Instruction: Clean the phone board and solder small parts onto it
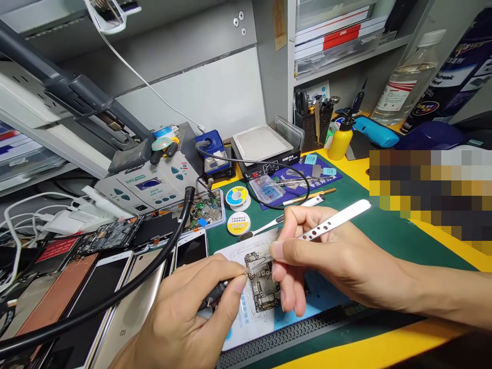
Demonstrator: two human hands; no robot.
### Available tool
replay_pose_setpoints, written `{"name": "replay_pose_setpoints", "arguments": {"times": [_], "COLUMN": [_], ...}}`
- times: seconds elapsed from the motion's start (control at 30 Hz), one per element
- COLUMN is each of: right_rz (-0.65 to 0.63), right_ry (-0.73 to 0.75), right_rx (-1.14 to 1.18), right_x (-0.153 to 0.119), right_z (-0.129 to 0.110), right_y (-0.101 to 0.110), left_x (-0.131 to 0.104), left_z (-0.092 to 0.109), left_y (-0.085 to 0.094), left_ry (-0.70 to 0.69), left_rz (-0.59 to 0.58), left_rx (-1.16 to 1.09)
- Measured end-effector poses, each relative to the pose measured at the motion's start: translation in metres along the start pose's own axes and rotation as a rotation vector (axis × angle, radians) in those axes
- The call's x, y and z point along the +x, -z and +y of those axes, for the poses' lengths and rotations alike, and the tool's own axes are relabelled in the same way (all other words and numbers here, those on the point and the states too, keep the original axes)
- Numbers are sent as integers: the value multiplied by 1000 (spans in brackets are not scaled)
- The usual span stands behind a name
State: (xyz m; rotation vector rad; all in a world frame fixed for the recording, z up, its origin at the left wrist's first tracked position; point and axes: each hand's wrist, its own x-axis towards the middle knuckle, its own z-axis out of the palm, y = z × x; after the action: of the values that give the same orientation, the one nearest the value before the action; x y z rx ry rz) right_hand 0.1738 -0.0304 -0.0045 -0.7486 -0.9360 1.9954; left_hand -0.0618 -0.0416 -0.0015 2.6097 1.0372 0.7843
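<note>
My right hand (307, 251) is closed around silver tweezers (326, 221) with a row of round holes in the handle. The tweezers' tips reach down to a phone logic board (262, 287), near its upper left part. My left hand (196, 307) is pinched at the board's left edge, index finger and thumb together. A dark, knob-like part (216, 295) shows between those fingers; whether I grip it or it belongs to a holder, I cannot make out. Under the board lies a white and blue mat (244, 333), and my right fingers cover part of the board.
A black hose (169, 251) curves across the left side, over several phones (96, 307). Behind stand a hot-air station (149, 187) and a heating plate (265, 146). Solder spools (238, 223), a brush (261, 228) and a yellow bottle (341, 141) surround the work area.
</note>
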Motion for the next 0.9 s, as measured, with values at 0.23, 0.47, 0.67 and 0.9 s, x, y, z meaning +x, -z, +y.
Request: {"name": "replay_pose_setpoints", "arguments": {"times": [0.23, 0.47, 0.67, 0.9], "right_rz": [4, -2, 0, 1], "right_ry": [-4, 3, 2, 2], "right_rx": [5, 25, 29, 31], "right_x": [-1, 0, -3, -1], "right_z": [0, -1, 0, 0], "right_y": [-1, -1, 0, -1], "left_x": [1, -2, -4, -5], "left_z": [1, -1, -2, -2], "left_y": [0, -1, -2, -2], "left_ry": [-3, -9, -4, -1], "left_rz": [-5, 7, 4, 5], "left_rx": [-18, -19, -29, -24]}}
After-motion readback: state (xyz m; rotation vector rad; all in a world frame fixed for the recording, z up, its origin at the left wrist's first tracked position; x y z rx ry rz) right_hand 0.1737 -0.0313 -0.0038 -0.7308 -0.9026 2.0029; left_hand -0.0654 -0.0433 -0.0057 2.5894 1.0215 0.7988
